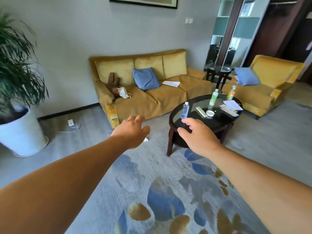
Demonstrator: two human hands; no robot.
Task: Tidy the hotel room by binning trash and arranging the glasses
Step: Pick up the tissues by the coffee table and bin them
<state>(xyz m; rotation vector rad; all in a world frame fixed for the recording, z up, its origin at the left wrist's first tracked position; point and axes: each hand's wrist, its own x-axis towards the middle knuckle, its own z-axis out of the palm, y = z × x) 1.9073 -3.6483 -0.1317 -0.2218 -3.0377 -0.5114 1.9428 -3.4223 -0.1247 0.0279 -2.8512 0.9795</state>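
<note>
1. The sofa stands against the far wall, ahead of you.
2. The tabletop lies before the sofa, to your right; a bottle stands at its near-left edge.
3. The armchair sits right of the tabletop.
4. The potted plant stands on your far left.

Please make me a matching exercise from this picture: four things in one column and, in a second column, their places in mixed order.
Things:
1 clear bottle
2 brown bag
3 white charger
4 plant

Places:
A in the white pot
B on the floor
C on the glass table
D on the sofa

Pairs: 1-C, 2-D, 3-B, 4-A.
</note>
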